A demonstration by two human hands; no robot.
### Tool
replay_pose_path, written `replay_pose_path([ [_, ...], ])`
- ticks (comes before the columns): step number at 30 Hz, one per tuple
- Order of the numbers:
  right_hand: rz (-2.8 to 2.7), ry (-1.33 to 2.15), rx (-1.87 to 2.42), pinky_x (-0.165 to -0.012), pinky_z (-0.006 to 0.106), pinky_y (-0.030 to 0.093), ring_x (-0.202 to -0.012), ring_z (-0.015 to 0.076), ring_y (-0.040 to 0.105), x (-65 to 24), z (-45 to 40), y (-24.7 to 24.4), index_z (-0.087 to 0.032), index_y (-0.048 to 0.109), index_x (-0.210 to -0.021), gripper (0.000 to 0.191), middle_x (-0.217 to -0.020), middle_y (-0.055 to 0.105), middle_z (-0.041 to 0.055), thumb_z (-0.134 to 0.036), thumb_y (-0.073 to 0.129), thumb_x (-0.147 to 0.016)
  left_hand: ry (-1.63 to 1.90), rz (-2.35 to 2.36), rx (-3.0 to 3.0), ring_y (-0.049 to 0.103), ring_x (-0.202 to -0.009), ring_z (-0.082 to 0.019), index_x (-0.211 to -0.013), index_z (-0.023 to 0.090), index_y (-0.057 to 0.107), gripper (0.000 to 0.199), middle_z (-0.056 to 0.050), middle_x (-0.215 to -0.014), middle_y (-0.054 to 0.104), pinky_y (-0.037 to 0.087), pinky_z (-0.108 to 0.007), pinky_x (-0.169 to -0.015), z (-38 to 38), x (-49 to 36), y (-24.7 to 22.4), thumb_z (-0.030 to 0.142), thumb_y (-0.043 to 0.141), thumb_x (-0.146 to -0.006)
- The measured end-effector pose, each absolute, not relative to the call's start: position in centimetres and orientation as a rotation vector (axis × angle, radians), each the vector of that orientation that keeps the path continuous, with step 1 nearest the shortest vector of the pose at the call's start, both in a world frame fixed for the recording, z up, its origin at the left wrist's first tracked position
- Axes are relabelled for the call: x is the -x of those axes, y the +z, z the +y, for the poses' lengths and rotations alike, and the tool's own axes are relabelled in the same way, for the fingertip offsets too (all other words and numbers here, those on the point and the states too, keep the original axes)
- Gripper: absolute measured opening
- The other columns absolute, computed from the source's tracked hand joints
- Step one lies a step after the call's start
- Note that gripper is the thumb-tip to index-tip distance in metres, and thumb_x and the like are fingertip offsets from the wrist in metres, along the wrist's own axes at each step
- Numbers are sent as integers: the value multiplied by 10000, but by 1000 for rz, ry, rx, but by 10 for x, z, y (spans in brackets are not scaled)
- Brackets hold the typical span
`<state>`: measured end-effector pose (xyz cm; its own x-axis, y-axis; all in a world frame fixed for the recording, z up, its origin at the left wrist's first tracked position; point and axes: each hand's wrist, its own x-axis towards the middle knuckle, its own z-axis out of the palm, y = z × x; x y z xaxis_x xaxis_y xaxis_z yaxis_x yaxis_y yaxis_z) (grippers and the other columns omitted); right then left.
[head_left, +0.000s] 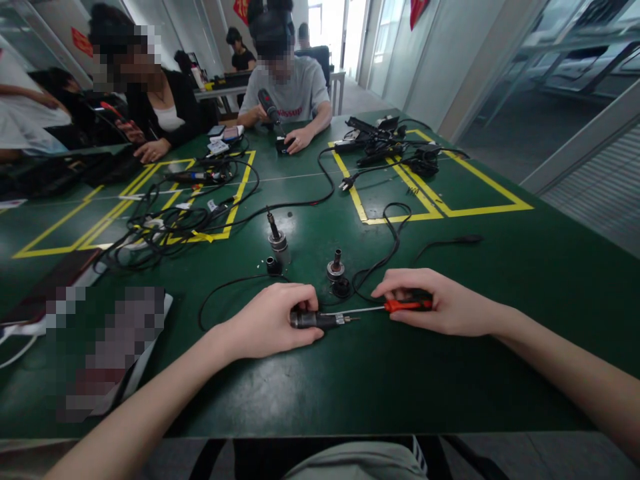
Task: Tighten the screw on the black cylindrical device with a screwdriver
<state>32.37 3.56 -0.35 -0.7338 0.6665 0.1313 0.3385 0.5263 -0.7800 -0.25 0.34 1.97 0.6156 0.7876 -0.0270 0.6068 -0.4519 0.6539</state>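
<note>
My left hand [274, 320] grips a dark cylindrical tool part [313, 321] lying on its side, its thin metal tip pointing right. In my right hand [440, 303] is a screwdriver [407, 305] with a red and black handle. Its shaft points left, and its end is close to the tool part by my left fingers; whether they touch is hard to tell. Beyond my hands stand a metal motor part [279, 247] with an upright shaft and a smaller round metal part [335, 267]. A small black ring-shaped piece [273, 265] is beside the taller one.
Tangled black cables [175, 220] spread over the left of the green table [350, 393]. More tools and cords [380, 143] lie at the back right, around yellow tape rectangles. A flat pixelated item [115, 353] rests front left. Two people work across the table.
</note>
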Motion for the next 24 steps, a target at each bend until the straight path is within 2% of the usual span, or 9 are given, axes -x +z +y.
replay_pose_path([
  [6, -2409, 969, 784, -786, 316, 566, -850, 197, 724, -323, 35, -5, -190, 772, -1193, 229, -994, 768, 74, -257, 700, -986, 482, 1090, -2280, 604, -693, -129, -868, 193, 675, 188, 39, -804, 654, 440, -243, -653, -1, 6, 12, 132, 846, -819],
  [10, -2420, 930, 850, -770, 313, 573, -833, 203, 750, -325, 33, -7, -198, 782, -1224, 256, -993, 819, 78, -316, 629, -1056, 496, 1055, -2405, 679, -836, -178, -925, 187, 679, 150, -16, -924, 720, 499, -271, -734, -3, 7, 8, 135, 810, -873],
  [14, -2424, 930, 799, -746, 297, 571, -793, 189, 740, -323, 32, -9, -186, 786, -1196, 233, -963, 805, 74, -281, 619, -1064, 433, 1005, -2450, 698, -903, -200, -937, 188, 680, 183, -27, -968, 749, 515, -288, -789, 0, 9, 9, 125, 835, -863],
  [19, -2438, 947, 780, -734, 286, 561, -781, 174, 711, -321, 31, -10, -207, 771, -1208, 209, -978, 775, 61, -248, 703, -1014, 430, 1058, -2348, 675, -825, -169, -952, 191, 696, 254, 5, -926, 709, 487, -258, -728, 6, 13, 9, 123, 898, -814],
  [24, -2406, 975, 757, -776, 289, 587, -870, 190, 738, -320, 32, -11, -209, 772, -1162, 158, -1025, 759, 79, -251, 707, -1024, 457, 1104, -2280, 627, -741, -138, -944, 198, 698, 256, 37, -873, 676, 454, -244, -681, 7, 15, 6, 153, 914, -813],
])
